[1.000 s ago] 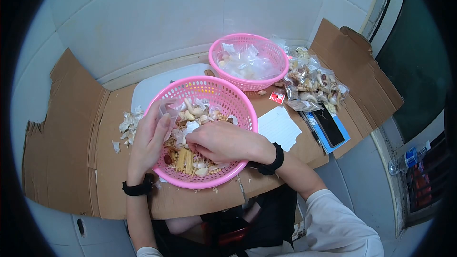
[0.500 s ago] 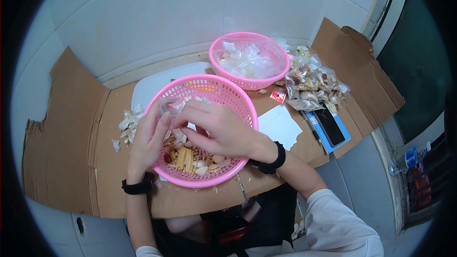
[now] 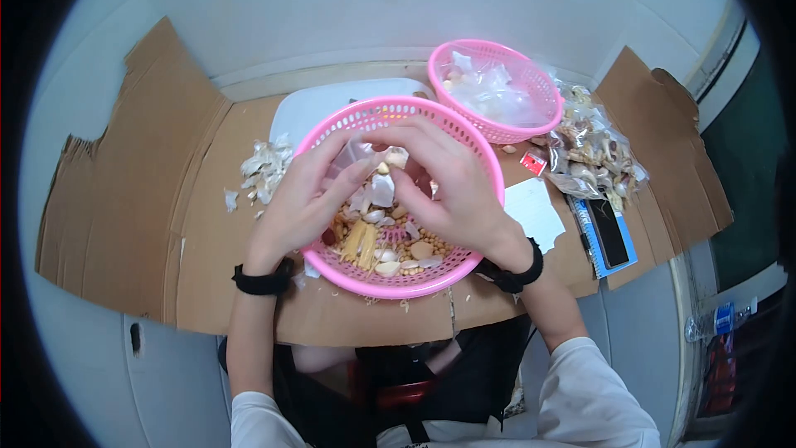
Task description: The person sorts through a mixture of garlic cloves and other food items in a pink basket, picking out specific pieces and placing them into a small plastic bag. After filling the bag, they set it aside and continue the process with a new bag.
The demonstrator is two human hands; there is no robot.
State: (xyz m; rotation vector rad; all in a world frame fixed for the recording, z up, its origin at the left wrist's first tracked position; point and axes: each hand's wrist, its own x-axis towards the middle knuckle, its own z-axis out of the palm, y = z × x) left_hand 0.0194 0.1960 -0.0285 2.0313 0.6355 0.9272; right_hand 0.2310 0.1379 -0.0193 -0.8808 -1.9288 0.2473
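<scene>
head view: left hand (image 3: 308,195) is pinching a bag (image 3: 353,154) over the basket (image 3: 396,291); right hand (image 3: 452,178) is curling near a bit (image 3: 397,158), but i cannot tell its hold. a tipping bag could be spilling food.

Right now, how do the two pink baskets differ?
The near basket looks larger in view than the far basket. The near basket holds loose, mostly tan pieces; the far basket holds clear plastic and white items. Both are pink, rounded and perforated.

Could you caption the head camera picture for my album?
Left hand holding a clear bag, right hand beside it, over the near pink basket; filled bags lie to the right.
</scene>
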